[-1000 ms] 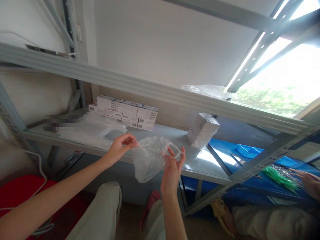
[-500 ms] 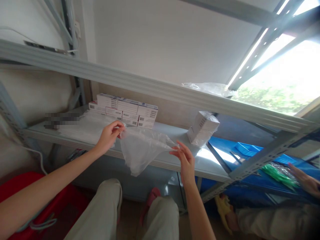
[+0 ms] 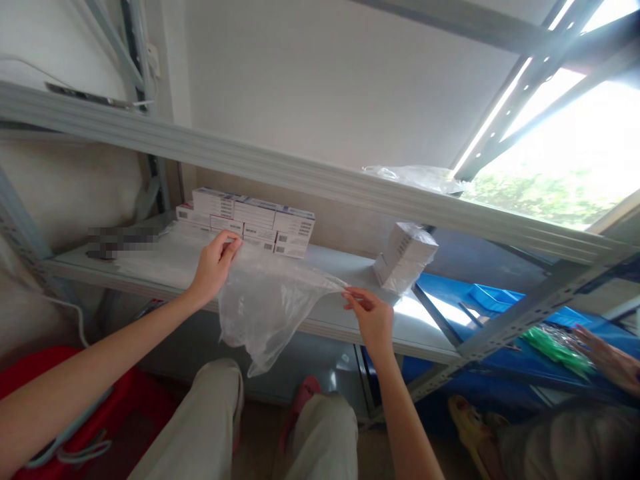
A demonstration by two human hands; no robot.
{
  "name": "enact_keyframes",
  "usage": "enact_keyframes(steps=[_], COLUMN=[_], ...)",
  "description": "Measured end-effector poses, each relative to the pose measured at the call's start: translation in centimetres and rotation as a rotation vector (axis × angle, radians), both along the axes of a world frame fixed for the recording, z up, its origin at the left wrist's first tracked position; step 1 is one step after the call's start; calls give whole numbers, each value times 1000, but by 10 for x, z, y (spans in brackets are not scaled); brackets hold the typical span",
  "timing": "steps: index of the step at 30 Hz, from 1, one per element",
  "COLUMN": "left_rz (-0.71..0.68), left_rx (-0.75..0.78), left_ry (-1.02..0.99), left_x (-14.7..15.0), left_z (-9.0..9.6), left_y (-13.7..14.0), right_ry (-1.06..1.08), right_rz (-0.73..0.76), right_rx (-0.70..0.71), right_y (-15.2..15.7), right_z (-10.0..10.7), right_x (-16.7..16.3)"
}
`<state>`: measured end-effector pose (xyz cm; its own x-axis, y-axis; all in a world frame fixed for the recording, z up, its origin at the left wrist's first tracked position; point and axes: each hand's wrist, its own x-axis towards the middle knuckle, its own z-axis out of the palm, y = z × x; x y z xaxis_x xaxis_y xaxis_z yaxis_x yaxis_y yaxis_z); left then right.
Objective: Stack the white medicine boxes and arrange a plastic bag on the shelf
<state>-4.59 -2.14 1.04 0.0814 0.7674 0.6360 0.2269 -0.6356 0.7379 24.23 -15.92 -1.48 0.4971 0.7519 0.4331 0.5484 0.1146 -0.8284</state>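
Observation:
A clear plastic bag point(image 3: 265, 307) hangs stretched between my two hands in front of a grey metal shelf point(image 3: 345, 320). My left hand point(image 3: 213, 267) pinches one upper corner of the bag, close to a stack of white cartons point(image 3: 250, 230). My right hand point(image 3: 373, 317) pinches the opposite corner near the shelf's front edge. The bag's lower part droops below the shelf edge, above my knees.
A pile of flat clear bags point(image 3: 165, 257) lies on the shelf at the left. A wrapped bundle of white boxes point(image 3: 405, 257) stands at the right. Another person's hand point(image 3: 607, 360) rests by green items point(image 3: 555, 350) on a blue surface point(image 3: 500, 300). A red bin point(image 3: 65, 427) sits low left.
My hands have drawn apart, the left one up and leftward toward the cartons, the right one to the right. The crumpled bag has been pulled out wide between them.

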Motion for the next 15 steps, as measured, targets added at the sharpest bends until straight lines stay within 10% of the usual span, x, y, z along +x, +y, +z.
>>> enact_keyframes(steps=[5, 15], left_rz=[18, -88], left_rx=[33, -72], left_ry=[118, 101], left_x=[-10, -11], left_z=[4, -4], left_y=[4, 21], right_ry=[-288, 373], right_rz=[37, 428], right_rx=[20, 191], right_y=[-6, -1], right_z=[10, 4], right_x=[15, 22])
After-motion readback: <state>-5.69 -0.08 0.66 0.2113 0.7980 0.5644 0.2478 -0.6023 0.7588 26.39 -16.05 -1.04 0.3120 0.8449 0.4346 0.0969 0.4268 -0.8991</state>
